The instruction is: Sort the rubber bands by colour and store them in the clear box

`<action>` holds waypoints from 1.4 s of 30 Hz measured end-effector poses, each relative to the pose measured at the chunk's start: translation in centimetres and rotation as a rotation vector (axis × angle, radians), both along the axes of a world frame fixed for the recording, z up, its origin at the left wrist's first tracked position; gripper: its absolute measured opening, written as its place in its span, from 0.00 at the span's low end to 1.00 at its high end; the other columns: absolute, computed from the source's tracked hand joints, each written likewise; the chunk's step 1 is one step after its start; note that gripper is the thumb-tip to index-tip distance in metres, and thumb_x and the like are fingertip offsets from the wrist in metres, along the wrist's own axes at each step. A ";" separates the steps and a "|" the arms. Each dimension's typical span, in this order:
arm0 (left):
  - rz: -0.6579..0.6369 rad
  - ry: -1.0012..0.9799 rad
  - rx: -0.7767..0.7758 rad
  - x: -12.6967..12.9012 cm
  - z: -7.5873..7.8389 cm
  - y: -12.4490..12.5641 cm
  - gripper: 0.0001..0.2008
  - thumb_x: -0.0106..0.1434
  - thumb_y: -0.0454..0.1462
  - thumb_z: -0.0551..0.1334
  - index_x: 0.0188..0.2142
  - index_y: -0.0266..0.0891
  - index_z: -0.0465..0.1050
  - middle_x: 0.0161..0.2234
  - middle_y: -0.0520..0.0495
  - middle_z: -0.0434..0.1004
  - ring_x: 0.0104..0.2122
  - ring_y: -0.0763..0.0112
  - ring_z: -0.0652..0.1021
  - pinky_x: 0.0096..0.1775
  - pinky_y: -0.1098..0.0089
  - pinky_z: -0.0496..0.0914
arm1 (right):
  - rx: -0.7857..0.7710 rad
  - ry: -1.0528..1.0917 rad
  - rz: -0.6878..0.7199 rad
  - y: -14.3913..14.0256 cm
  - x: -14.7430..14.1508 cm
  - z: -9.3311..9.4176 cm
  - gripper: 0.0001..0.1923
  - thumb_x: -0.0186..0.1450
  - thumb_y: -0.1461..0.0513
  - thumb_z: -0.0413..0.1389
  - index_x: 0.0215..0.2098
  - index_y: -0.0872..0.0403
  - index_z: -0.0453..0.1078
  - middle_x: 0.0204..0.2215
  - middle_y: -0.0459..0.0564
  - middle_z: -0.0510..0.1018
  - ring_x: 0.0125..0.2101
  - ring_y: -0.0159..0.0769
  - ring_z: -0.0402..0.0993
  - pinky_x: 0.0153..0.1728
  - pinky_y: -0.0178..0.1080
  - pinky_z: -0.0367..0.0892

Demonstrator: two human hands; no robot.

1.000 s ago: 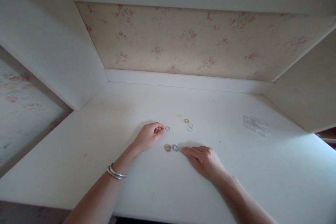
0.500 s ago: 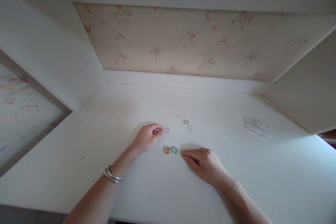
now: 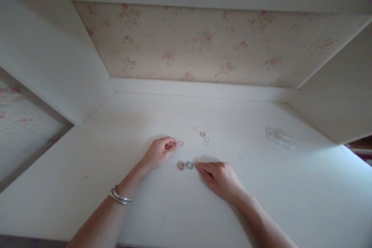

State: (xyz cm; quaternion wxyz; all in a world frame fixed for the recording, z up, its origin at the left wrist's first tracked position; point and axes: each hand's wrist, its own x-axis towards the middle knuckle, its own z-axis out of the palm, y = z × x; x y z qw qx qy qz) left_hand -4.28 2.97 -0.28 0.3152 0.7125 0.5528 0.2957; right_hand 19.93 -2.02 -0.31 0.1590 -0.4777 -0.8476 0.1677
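My right hand (image 3: pixel 213 174) is closed in a pinch on a yellow hair elastic (image 3: pixel 195 163), a thin small ring resting on the white tabletop. Just left of it lie overlapping grey-blue elastics (image 3: pixel 189 165), and beyond these a cluster of pink-brown elastics (image 3: pixel 181 165). My left hand (image 3: pixel 161 150) has thumb and fingertips pressed together; whatever they hold is hidden. Right beside those fingertips is a single brownish elastic (image 3: pixel 181 143). Farther back sit a pale yellow elastic (image 3: pixel 194 128), a brown one (image 3: pixel 202 134) and two pale green ones (image 3: pixel 206 142).
A clear plastic bag (image 3: pixel 280 138) lies on the right of the white tabletop (image 3: pixel 162 209). At the left is a small dark strand (image 3: pixel 86 177). White panels and a floral-papered wall (image 3: pixel 186 42) enclose the back and sides.
My right hand has slid the yellow elastic slightly away from me and left, closer to the grey-blue ones. My left hand stays beside the brownish elastic. The whole view has shifted a little.
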 end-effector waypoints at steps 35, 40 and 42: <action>-0.325 0.397 0.170 5.9 2.2 6.8 0.10 0.63 0.37 0.56 0.33 0.38 0.76 0.36 0.47 0.71 0.35 0.71 0.73 0.39 0.72 0.66 | -0.365 0.602 -0.216 2.8 2.1 -1.0 0.14 0.62 0.53 0.53 0.34 0.53 0.75 0.18 0.40 0.57 0.19 0.25 0.49 0.18 0.31 0.45; -0.418 0.248 0.130 5.4 4.6 1.8 0.10 0.63 0.40 0.56 0.33 0.40 0.75 0.34 0.49 0.69 0.31 0.73 0.72 0.35 0.73 0.66 | -0.385 0.625 -0.246 2.8 2.0 -0.8 0.15 0.61 0.52 0.53 0.33 0.53 0.75 0.18 0.41 0.59 0.19 0.25 0.49 0.19 0.31 0.45; -0.442 0.297 0.106 5.3 4.9 0.3 0.11 0.64 0.40 0.55 0.34 0.40 0.75 0.35 0.49 0.69 0.30 0.74 0.72 0.34 0.73 0.65 | -0.392 0.639 -0.261 2.9 2.0 -0.8 0.15 0.61 0.52 0.53 0.33 0.54 0.75 0.18 0.41 0.59 0.20 0.25 0.49 0.19 0.31 0.46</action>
